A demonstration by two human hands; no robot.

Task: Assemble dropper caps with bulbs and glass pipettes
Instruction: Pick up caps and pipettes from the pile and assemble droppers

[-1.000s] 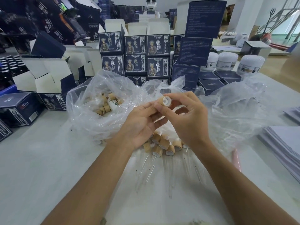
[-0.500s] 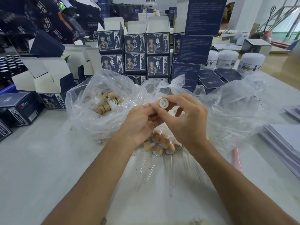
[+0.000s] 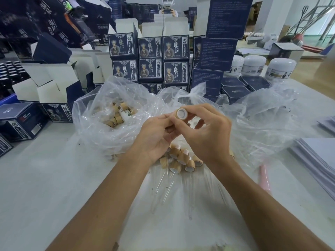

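Holding: the right hand (image 3: 208,134) pinches a bamboo-coloured dropper cap (image 3: 181,113) between thumb and forefinger, its open underside with the pale insert turned toward the camera.
Left hand: the left hand (image 3: 155,134) has its fingers curled in against the cap's side, thumb and fingertips meeting the right hand's – whether it holds a bulb or a pipette of its own I cannot tell.
Change: over the last second the cap has stayed raised between both hands and turned only slightly, so its round mouth now faces the lens more squarely; the hands have barely shifted over the table.
Meaning: this looks like seating or checking the bulb inside the cap, judging by the white disc filling the ring – the glass pipette is probably the step still to come.
Finished pieces: a cluster of assembled droppers (image 3: 183,160) lies on the table just below the hands, their clear glass stems (image 3: 164,185) pointing toward the person.
Supply: loose caps (image 3: 118,115) sit in the open plastic bag (image 3: 101,124) to the left, within easy reach.
Surroundings: stacked dark-blue product boxes (image 3: 150,58) and white jars (image 3: 253,65) stand behind the bag.
Risk: the thin glass stems lie right under the forearms, so a careless lowering could roll or crack them.
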